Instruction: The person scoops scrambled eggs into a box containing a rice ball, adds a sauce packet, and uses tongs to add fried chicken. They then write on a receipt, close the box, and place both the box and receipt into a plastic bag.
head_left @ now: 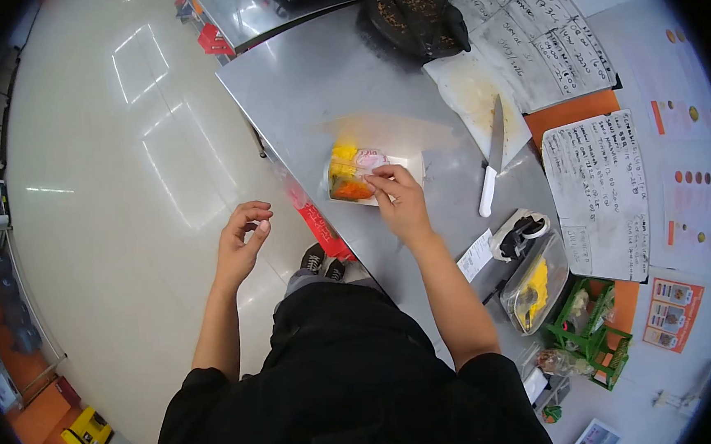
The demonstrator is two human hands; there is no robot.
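A takeaway box (414,167) stands open on the steel counter with its pale brown lid (398,128) raised and blurred. Inside it lie yellow and orange food (349,174) and a small white item with red print (372,158). My right hand (401,205) reaches over the box's near side, thumb and forefinger pinched together by the white item; what they hold, if anything, I cannot tell. Off the counter's left edge, over the floor, my left hand (243,238) hangs with loosely curled fingers, thumb apart, nothing in it.
Right of the box, a white-handled knife (493,159) lies across a stained cutting board (468,90). Nearer me are a paper slip (475,255), a clear tub with yellow contents (534,294) and green crates (587,329). A dark pan (415,16) sits at the back.
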